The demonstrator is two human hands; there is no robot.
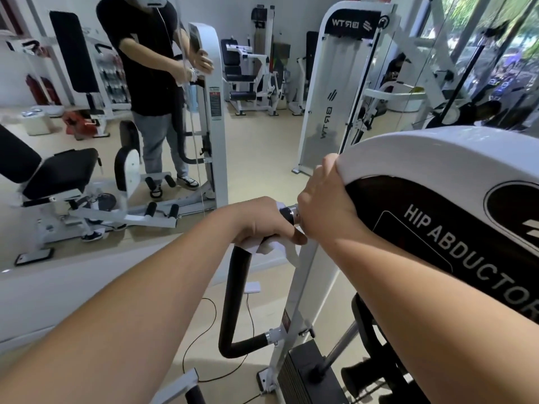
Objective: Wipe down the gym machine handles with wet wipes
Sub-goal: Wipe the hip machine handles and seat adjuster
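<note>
A black padded handle (233, 293) loops out from the white upright of the hip abductor machine (455, 158). My left hand (262, 220) is closed around the handle's upper bend with a white wet wipe (274, 246) pressed under the fingers. My right hand (323, 199) grips the rounded white edge of the machine's top cover, just right of the handle's chrome end. The part of the handle beneath my left hand is hidden.
A wall mirror (262, 135) ahead reflects me, a black seat and other white gym machines. A black cable (210, 339) and a small white box (252, 287) lie on the floor below. The weight stack (303, 374) sits by the upright. Windows are at the right.
</note>
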